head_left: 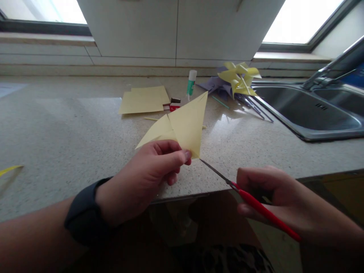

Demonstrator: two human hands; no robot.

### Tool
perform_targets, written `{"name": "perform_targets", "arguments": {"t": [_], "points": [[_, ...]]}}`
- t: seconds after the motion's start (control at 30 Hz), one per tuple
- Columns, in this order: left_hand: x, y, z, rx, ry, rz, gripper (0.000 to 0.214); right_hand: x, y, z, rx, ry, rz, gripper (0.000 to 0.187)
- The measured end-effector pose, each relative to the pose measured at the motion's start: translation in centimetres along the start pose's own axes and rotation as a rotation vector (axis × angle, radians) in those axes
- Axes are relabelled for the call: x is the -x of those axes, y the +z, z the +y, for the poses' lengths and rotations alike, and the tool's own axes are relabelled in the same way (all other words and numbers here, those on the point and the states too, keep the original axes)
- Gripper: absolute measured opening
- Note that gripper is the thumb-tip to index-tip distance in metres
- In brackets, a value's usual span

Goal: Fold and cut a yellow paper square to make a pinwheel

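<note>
Near the counter's front edge, my left hand [159, 161] pinches a sheet of yellow paper [189, 125] between thumb and fingers. Creases and slits show in the paper, and its corners spread up and to the left. My right hand [269, 189] is closed around red-handled scissors [256, 203]. Their blades point left, with the tips at the paper's lower right corner, close to my left thumb. Whether the tips have paper between them I cannot tell. The fingers inside the scissors' handles are partly hidden.
Behind lie yellow sheets [145, 99], a small red stapler-like item [174, 105] and a standing glue stick [191, 82]. Yellow and purple paper pinwheels [239, 79] rest beside the steel sink [313, 110]. A yellow strip [10, 170] lies far left on the speckled counter [71, 140].
</note>
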State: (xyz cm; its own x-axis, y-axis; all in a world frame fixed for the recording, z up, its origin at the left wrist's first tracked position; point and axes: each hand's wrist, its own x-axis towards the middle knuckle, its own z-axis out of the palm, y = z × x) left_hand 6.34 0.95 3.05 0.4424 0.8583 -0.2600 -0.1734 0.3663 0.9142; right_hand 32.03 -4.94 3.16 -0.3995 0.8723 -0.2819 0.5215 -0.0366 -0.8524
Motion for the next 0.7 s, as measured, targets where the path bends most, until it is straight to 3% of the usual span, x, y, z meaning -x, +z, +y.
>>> {"name": "perform_targets", "arguments": {"t": [0.1, 0.27, 0.43, 0.7], "points": [[-0.4, -0.3, -0.1, -0.003, -0.002, -0.017, 0.014, -0.7, -1.7, -0.2, 0.07, 0.067, -0.128, 0.036], [-0.5, -0.4, -0.2, -0.003, -0.016, -0.017, 0.013, -1.9, -2.7, 0.1, -0.077, 0.063, -0.236, 0.038], [-0.6, -0.4, -0.3, -0.023, -0.01, -0.031, 0.014, -2.0, -2.5, 0.2, -0.203, 0.079, -0.245, 0.039], [-0.6, -0.3, -0.3, -0.054, -0.021, -0.024, 0.015, -2.0, -2.3, 0.4, -0.156, 0.027, -0.211, 0.036]]}}
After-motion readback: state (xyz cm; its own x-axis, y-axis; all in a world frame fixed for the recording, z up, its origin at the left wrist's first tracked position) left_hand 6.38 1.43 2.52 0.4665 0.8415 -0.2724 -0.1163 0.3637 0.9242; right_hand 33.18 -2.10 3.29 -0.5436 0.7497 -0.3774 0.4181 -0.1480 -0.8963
